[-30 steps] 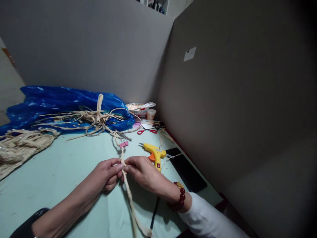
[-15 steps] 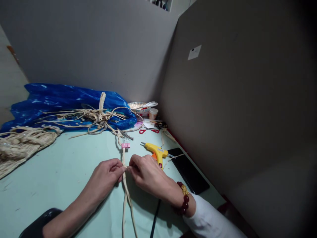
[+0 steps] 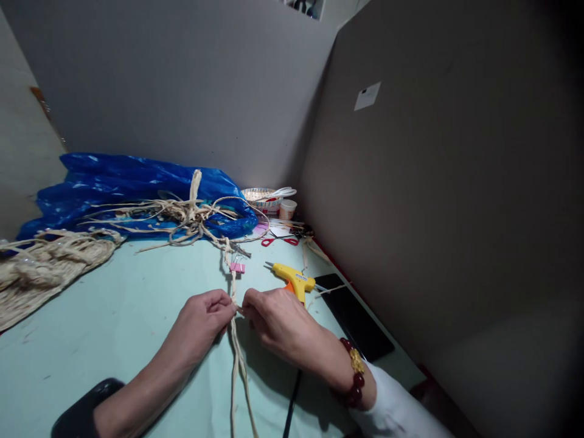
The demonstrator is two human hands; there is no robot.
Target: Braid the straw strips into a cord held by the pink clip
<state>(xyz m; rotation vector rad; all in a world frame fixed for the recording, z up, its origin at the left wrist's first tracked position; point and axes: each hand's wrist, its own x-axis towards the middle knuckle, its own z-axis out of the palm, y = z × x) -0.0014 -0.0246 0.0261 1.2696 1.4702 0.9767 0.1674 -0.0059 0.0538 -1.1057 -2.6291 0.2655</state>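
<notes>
A braid of pale straw-like cord point(image 3: 234, 285) runs toward me down the table, with a pink binder clip point(image 3: 237, 267) on its upper part. My left hand point(image 3: 212, 313) pinches the braid just below the clip, thumb against fingers. My right hand point(image 3: 274, 316), with a dark red bead bracelet on its wrist, is closed on a short strand that stretches sideways from the braid. Two loose straw strands point(image 3: 238, 365) hang from the pinch toward the near edge. Both hands' fingertips partly hide the crossing point.
A yellow glue gun point(image 3: 292, 277) lies right of the braid, beside a black flat device point(image 3: 356, 319). Behind are red-handled scissors point(image 3: 278, 241), a paper cup point(image 3: 287, 209), a blue plastic bag point(image 3: 104, 176) with loose straw, and a woven straw piece point(image 3: 55, 267) at left.
The whole view has shifted slightly, so things sit a little further right. My right hand has drawn slightly away from my left, and both stay pinched at the braid.
</notes>
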